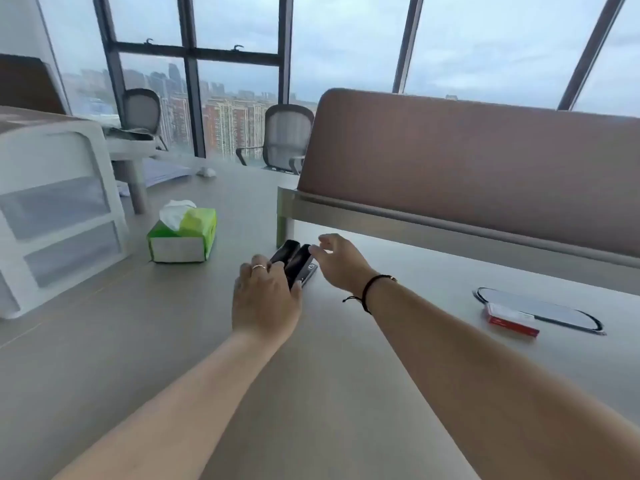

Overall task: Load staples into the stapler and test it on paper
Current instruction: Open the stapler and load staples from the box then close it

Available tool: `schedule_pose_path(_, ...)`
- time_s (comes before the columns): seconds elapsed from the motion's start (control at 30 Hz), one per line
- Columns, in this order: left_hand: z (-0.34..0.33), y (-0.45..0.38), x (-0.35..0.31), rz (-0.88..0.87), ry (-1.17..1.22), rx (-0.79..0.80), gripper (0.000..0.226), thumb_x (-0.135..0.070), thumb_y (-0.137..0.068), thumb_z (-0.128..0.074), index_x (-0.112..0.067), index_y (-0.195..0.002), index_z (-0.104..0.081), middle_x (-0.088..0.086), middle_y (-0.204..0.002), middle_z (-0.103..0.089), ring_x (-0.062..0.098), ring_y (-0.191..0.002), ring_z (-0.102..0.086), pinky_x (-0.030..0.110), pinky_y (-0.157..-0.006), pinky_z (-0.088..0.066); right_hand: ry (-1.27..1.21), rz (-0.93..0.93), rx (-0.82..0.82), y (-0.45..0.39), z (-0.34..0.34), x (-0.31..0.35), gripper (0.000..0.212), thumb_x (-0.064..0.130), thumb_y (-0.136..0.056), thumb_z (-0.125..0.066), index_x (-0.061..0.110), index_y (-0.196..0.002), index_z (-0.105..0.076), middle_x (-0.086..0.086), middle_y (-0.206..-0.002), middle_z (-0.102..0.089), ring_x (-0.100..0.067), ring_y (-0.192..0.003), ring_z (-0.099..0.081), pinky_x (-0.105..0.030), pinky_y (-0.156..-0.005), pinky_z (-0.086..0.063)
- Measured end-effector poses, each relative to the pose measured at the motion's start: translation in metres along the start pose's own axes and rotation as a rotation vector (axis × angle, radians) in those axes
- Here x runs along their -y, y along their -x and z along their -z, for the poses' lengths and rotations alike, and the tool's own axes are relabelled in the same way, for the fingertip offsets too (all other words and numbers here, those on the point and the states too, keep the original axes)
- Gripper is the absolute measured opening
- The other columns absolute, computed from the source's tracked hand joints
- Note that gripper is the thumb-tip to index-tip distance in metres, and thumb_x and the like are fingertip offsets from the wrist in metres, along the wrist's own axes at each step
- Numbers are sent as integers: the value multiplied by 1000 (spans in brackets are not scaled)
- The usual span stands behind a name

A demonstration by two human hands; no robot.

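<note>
A black stapler (298, 263) lies on the grey desk (138, 341) just in front of the divider's foot; a second black piece (284, 250) lies right beside it on the left. My left hand (265, 301), a ring on one finger, is at the stapler's near end, with the thumb against its right side and the fingertips curled on its left. My right hand (341, 261) hovers at the stapler's far right side with relaxed fingers that hold nothing. A red staple box (512, 322) lies far to the right. Some sheets of paper (166, 171) lie at the back left.
A brown desk divider (467, 174) runs along the back right. A green tissue pack (181, 235) sits left of the stapler, and a white drawer unit (59, 209) stands at the far left. An oval cable cover (554, 310) lies under the red box. Office chairs stand by the windows.
</note>
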State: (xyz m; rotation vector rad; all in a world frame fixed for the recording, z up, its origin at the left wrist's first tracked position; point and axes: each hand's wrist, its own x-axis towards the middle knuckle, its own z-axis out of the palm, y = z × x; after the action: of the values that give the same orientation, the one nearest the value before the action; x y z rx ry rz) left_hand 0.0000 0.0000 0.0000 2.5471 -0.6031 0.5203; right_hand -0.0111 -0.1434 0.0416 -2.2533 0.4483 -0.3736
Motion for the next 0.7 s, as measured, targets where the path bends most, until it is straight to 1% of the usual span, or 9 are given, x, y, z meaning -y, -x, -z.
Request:
schedule_pose_path(0.07, -7, -4, 1, -26, -28, -42, 29, -36, -89, -57, -13, -105, -64, 12, -111, -57, 34, -104, -51, 40, -88, -44, -21, -4, -4, -15, -8, -1, 39, 29, -99, -48, 4, -127, -59, -15, -129, -64, -27, -119, -60, -36, -100, -45)
schedule_pose_path(0.1, -10, -5, 2, -42, -42, -59, 27, -35, -89, -58, -13, -103, -65, 11, -110, -58, 33, -103, -52, 40, -86, -44, -32, 10, -6, -19, -13, -3, 29, 25, -98, -49, 2, -106, -66, -17, -105, -69, -28, -97, -64, -38, -87, -50)
schedule_pose_path(0.13, -12, -6, 4, -58, -49, -71, 26, -34, -88, -59, -13, -102, -66, 11, -108, -59, 33, -102, -52, 39, -85, -44, -32, 13, -17, -22, -16, -5, 24, 22, -96, -50, 5, -86, -64, -13, -83, -66, -25, -76, -60, -35, -72, -48)
schedule_pose_path(0.17, -14, -7, 4, -66, -43, -74, 26, -34, -88, -59, -13, -102, -66, 10, -108, -60, 33, -102, -52, 39, -84, -44, -53, 7, -25, -25, -20, -9, 23, 20, -94, -51, 7, -79, -62, -10, -76, -63, -21, -68, -55, -33, -67, -44)
schedule_pose_path(0.3, -15, -6, 6, -106, -33, -91, 25, -33, -87, -61, -13, -102, -66, 9, -103, -65, 32, -101, -52, 39, -83, -44, -195, -82, -55, -18, -18, -14, 20, 24, -91, -59, 17, -105, -72, 2, -91, -69, -18, -86, -62, -32, -82, -50)
schedule_pose_path(0.4, -12, 3, 2, -133, -25, -62, 27, -34, -87, -61, -14, -103, -66, 8, -98, -71, 32, -100, -54, 39, -82, -45, -245, -142, -93, 0, -6, -16, 7, 21, -85, -67, 20, -82, -73, -2, -88, -71, -20, -85, -64, -36, -86, -54)
schedule_pose_path(0.47, -7, 13, -4, -165, 11, -19, 29, -37, -88, -60, -15, -106, -64, 7, -98, -72, 32, -103, -55, 40, -84, -44, -293, -193, -116, 20, 4, -20, 5, 21, -81, -73, 17, -84, -73, -2, -87, -71, -19, -83, -64, -35, -83, -55)
schedule_pose_path(0.6, 6, 40, -24, -243, 214, 128, 33, -42, -90, -56, -17, -109, -65, 6, -98, -71, 31, -99, -60, 40, -83, -49, -319, -235, -130, 82, 29, -29, 17, 23, -77, -80, 14, -90, -74, -5, -94, -76, -20, -85, -69, -34, -81, -57)
schedule_pose_path(0.7, 19, 69, -45, -306, 373, 248, 39, -54, -85, -47, -24, -103, -65, -1, -94, -68, 25, -91, -63, 43, -75, -54, -304, -202, -148, 146, 54, -35, 10, 22, -78, -81, 23, -77, -71, 3, -78, -72, -14, -70, -64, -34, -74, -56)
